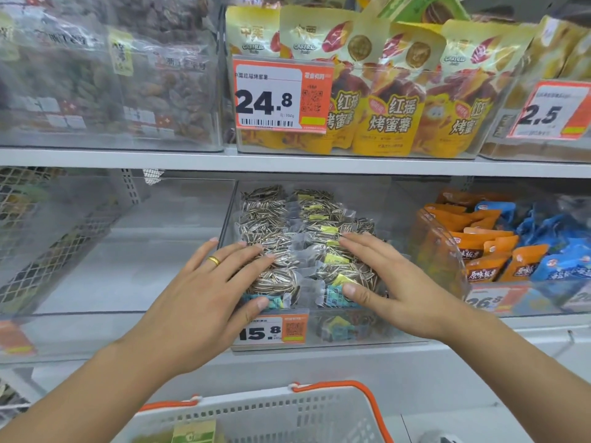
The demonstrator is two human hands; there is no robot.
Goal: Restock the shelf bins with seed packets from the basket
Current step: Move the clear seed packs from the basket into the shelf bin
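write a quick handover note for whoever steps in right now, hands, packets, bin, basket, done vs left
Left hand, gold ring on it: fingers straight, pressing flat on the left row of clear sunflower seed packets.
Right hand: same, flat on the right row.
Clear plastic shelf bin with the 15.8 price tag: two rows of packets, nearly full to the front.
White plastic basket with orange handles: below the shelf, at least one green-labelled packet inside.
Done: most of this bin stocked.
Left: finish tidying the rows, then likely empty the basket; the clear bin to the left looks bare.
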